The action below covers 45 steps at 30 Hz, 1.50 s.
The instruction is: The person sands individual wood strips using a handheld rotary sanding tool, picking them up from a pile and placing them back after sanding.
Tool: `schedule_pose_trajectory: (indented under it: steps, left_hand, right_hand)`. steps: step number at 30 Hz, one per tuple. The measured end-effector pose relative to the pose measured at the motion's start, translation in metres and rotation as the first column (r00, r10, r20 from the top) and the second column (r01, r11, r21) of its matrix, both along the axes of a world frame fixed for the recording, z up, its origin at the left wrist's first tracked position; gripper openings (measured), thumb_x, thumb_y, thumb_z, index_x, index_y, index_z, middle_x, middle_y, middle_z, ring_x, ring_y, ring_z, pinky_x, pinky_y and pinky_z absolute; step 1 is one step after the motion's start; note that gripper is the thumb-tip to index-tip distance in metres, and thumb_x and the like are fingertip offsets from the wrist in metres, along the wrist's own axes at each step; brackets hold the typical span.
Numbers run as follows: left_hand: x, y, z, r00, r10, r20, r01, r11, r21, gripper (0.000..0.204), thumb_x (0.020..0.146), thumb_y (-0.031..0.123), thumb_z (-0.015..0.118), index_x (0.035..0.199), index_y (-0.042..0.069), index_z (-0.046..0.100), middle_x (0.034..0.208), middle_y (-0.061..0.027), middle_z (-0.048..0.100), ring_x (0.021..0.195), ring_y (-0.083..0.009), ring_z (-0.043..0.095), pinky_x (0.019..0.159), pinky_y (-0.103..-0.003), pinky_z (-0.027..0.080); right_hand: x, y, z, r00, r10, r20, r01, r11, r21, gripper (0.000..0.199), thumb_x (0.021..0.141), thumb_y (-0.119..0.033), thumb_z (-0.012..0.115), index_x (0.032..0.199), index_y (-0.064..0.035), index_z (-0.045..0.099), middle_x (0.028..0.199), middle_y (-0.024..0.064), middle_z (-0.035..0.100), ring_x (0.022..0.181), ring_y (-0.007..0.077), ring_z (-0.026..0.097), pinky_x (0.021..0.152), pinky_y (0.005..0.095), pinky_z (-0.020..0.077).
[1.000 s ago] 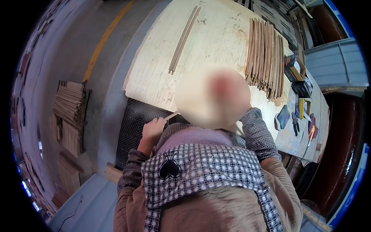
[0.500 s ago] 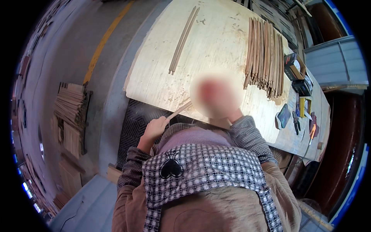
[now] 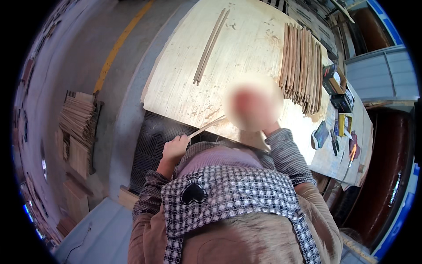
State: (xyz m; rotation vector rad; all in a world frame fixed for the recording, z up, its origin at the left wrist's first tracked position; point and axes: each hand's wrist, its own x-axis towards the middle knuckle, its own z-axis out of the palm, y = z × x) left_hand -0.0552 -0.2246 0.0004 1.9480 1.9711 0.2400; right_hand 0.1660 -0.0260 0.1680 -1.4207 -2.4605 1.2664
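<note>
My left hand is closed around the near end of a thin wooden strip. That strip slants up and to the right over the front edge of the pale worktable, and its far end runs into a round blurred patch. Only the wrist side of my right hand shows, below that patch. Its fingers are hidden, as is whatever they touch. Beyond my hands, two slim brown wooden sticks lie side by side. To their right lies a row of many similar sticks.
At the table's right stand small open boxes and a yellow box. Near them lie a dark sanding block or pad, pliers and an orange-handled tool. Stacked wooden strips stand on the floor at left.
My right wrist has shifted slightly right, and my left hand slightly left and down, still with the strip. The view has also shifted a little.
</note>
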Motion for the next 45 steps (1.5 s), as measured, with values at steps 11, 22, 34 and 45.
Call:
schedule_pose_trajectory:
  steps: [11, 22, 34, 45]
  left_hand:
    - [-0.01, 0.017, 0.018, 0.836, 0.233, 0.497, -0.041, 0.929, -0.368, 0.029, 0.09, 0.029, 0.046, 0.087, 0.002, 0.057, 0.081, -0.0215, 0.061, 0.076, -0.0417, 0.059, 0.067, -0.047, 0.045]
    - [0.004, 0.011, 0.016, 0.987, 0.043, 0.157, -0.019, 0.988, -0.151, 0.025, 0.089, 0.028, 0.048, 0.089, 0.002, 0.052, 0.084, -0.0173, 0.063, 0.078, -0.0404, 0.06, 0.07, -0.05, 0.047]
    - [-0.014, 0.02, 0.01, 0.84, 0.21, 0.501, 0.002, 0.921, -0.388, 0.035, 0.092, 0.033, 0.042, 0.083, 0.001, 0.055, 0.085, -0.0244, 0.059, 0.082, -0.0442, 0.057, 0.072, -0.051, 0.043]
    - [0.009, 0.019, 0.017, 0.994, 0.055, 0.097, -0.04, 0.987, -0.154, 0.022, 0.092, 0.03, 0.045, 0.09, 0.008, 0.049, 0.081, -0.015, 0.061, 0.071, -0.0366, 0.061, 0.06, -0.048, 0.049]
  right_hand:
    - [-0.031, -0.048, -0.027, 0.982, 0.182, 0.059, -0.175, 0.725, 0.666, 0.025, 0.079, -0.025, 0.062, 0.098, -0.0086, 0.06, 0.099, 0.0118, 0.059, 0.092, 0.0271, 0.057, 0.075, 0.0395, 0.0464]
    - [0.025, 0.033, -0.033, 0.935, -0.142, 0.326, 0.119, 0.989, 0.09, 0.043, 0.078, -0.027, 0.062, 0.116, -0.0088, 0.052, 0.109, 0.0162, 0.054, 0.107, 0.0368, 0.049, 0.089, 0.047, 0.0419]
    - [-0.003, -0.041, -0.086, 0.964, 0.266, -0.015, -0.199, 0.754, 0.626, 0.047, 0.082, -0.03, 0.06, 0.123, -0.0107, 0.046, 0.121, 0.0137, 0.046, 0.112, 0.0294, 0.044, 0.094, 0.0441, 0.0348]
    - [0.017, 0.007, -0.085, 0.996, -0.051, -0.071, 0.076, 0.909, 0.41, 0.026, 0.075, -0.018, 0.059, 0.1, -0.0116, 0.054, 0.089, 0.0183, 0.056, 0.077, 0.0342, 0.056, 0.067, 0.0445, 0.0451]
